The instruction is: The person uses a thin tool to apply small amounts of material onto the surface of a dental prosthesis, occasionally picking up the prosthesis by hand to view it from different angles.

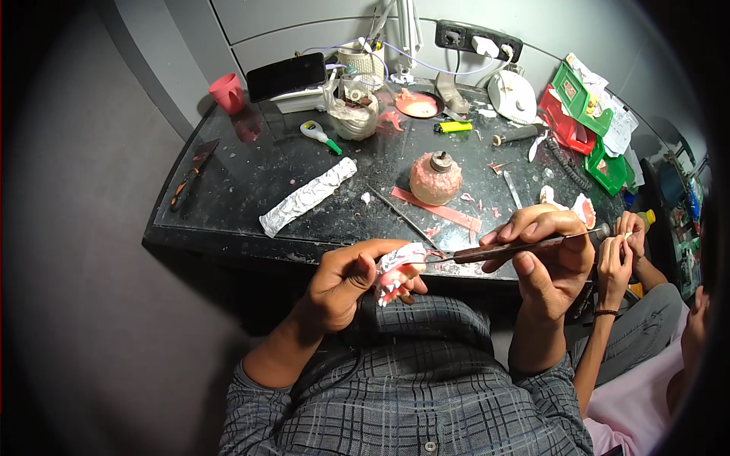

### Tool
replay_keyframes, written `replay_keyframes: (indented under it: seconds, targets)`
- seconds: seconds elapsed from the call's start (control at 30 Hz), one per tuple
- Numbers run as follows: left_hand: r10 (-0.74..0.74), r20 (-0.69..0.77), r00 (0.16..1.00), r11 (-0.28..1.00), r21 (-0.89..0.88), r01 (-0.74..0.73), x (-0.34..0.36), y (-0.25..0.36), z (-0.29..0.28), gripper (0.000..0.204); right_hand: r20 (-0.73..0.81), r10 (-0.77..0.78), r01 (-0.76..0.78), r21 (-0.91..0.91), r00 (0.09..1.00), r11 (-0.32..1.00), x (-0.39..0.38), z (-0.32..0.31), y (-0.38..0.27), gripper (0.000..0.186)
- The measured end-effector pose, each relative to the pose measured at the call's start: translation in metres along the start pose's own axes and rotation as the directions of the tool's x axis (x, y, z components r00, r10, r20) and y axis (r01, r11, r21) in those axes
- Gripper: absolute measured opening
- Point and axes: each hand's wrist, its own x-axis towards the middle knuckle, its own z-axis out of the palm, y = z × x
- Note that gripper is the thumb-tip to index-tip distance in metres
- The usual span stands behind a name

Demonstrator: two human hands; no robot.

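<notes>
- Our left hand (pixel 346 283) has its fingers clamped on the pink denture model (pixel 397 272), near the surface's (pixel 251 175) front edge.
- Our right hand (pixel 549 254) pinches the wax carving tool (pixel 517 248), tip touching it.
- The model looks light, stiff and fragile; best held by its base.

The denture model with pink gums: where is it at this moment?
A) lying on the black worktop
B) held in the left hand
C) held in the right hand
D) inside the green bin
B: the left hand holds the denture model, while the right hand brings a thin tool to it.
</notes>
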Motion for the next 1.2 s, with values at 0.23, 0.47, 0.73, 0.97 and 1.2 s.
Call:
replay_keyframes:
  seconds: [0.23,0.47,0.73,0.97,1.2]
  targets:
    - [0.009,0.013,1.0,1.0,0.017,-0.01,-0.001,0.0,-0.001,0.074,0.01,0.016,-0.016,-0.001,1.0,1.0,-0.001,-0.003,0.005,0.023]
    - [0.015,0.011,1.0,1.0,0.007,-0.015,-0.001,-0.001,-0.002,0.074,-0.037,0.004,-0.002,0.058,0.999,0.998,-0.001,-0.002,0.005,0.022]
    - [0.027,0.019,0.999,1.0,0.009,-0.027,-0.001,-0.003,-0.004,0.073,-0.014,0.0,0.001,0.04,1.0,0.999,-0.004,-0.009,0.012,0.022]
    - [0.082,-0.119,0.989,0.988,0.139,-0.065,-0.007,0.004,0.01,0.078,-0.368,0.051,-0.097,-0.107,0.928,0.99,0.009,-0.041,0.017,0.021]
    - [0.318,-0.091,0.944,0.93,0.226,-0.292,-0.013,0.015,0.028,0.076,-0.486,0.206,-0.439,-0.436,0.85,0.786,0.023,-0.081,0.047,0.022]
